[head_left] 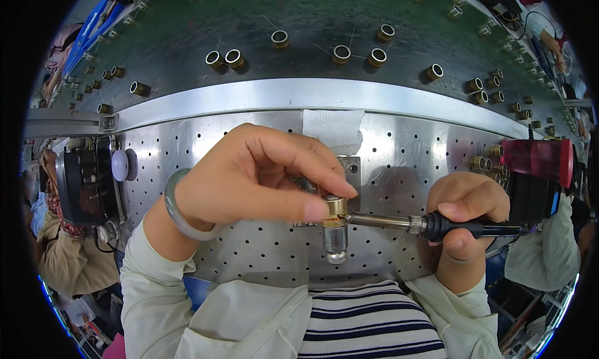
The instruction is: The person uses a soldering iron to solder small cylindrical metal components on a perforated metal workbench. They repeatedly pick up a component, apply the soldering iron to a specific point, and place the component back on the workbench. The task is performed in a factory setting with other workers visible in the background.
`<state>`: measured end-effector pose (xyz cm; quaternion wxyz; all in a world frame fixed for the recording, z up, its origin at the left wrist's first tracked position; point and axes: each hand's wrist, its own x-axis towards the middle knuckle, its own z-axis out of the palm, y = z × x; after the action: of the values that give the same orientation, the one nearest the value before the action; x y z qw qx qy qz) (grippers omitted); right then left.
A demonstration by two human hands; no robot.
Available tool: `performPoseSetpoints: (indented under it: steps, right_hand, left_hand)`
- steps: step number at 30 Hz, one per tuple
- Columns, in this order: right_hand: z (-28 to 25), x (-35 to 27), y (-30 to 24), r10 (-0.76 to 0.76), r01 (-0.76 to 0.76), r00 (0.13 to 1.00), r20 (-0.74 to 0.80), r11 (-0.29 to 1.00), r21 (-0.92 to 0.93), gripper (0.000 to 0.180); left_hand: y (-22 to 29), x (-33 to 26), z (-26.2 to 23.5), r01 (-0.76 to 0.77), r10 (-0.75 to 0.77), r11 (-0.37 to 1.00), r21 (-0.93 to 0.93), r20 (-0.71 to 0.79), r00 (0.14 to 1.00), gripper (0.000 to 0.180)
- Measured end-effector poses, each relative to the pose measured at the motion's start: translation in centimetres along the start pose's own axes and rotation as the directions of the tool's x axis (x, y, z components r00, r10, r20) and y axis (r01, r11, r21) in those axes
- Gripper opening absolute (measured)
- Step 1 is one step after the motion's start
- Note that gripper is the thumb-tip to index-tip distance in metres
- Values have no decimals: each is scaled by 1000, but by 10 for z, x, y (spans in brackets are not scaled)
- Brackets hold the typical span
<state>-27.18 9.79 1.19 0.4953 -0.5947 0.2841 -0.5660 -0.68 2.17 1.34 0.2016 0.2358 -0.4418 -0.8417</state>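
Observation:
My left hand, with a pale bangle at its wrist, pinches a small brass-coloured metal ring with a winding between thumb and forefinger. That ring part is at the upper end of a shiny, round-ended metal cylinder, directly in front of me. From the right, my right hand grips the black handle of a soldering iron. The iron lies nearly level, and its tip meets the side of the ring part. Whether solder is on the tip is too small to tell.
A perforated metal worktop lies beneath, with a white paper sheet behind my hands. Beyond a metal rail, a green belt carries several similar ring parts. A black device stands left, a red translucent container right. Other people sit at both sides.

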Motion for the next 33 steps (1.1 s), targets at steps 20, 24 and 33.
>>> performPoseSetpoints:
  steps: [20, 24, 33]
  right_hand:
    - [6, -8, 4, 49, -26, 991, -128, 984, 174, 25]
    - [5, -10, 5, 73, -52, 990, -117, 983, 178, 27]
    - [7, -9, 2, 75, -62, 991, -110, 992, 111, 28]
  left_hand:
    - [-2, 1, -5, 44, -46, 996, -82, -31, 998, 42]
    - [-6, 2, 0, -65, 65, 998, -21, -5, 998, 32]
    - [-5, 1, 9, -185, 187, 982, 29, -72, 980, 19]
